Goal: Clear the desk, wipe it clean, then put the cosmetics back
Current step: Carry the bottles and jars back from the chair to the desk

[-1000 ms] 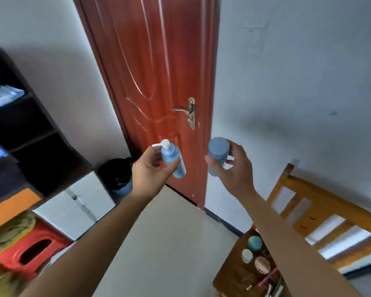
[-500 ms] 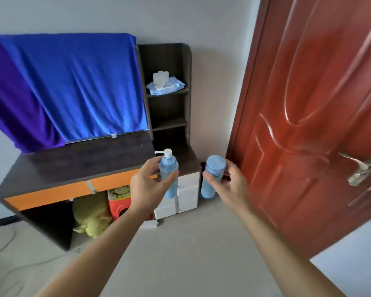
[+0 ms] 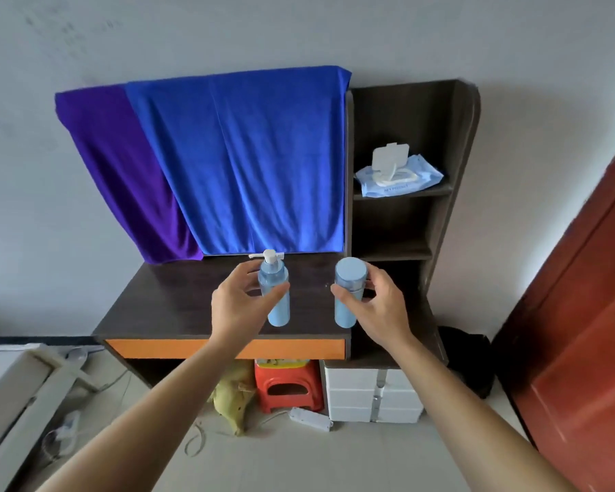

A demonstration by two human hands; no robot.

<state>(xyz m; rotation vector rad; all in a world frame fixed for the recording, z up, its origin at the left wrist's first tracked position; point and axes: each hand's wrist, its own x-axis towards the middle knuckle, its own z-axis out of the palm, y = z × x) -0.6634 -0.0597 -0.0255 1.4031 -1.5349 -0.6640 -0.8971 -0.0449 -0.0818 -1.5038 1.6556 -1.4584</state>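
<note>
A dark desk (image 3: 178, 307) with an orange front stands against a pale wall, its back draped with a blue towel (image 3: 249, 165) and a purple towel (image 3: 121, 165), with a pack of wipes (image 3: 398, 175) on the shelf unit (image 3: 455, 136) at its right. The left hand (image 3: 238, 307) grips a blue pump bottle (image 3: 276, 296) upright between thumb and curled fingers, and the right hand (image 3: 380, 307) grips a blue capped bottle (image 3: 348, 289) the same way just to its right. Both bottles show over the near middle of the desk top, though whether they touch it cannot be told.
</note>
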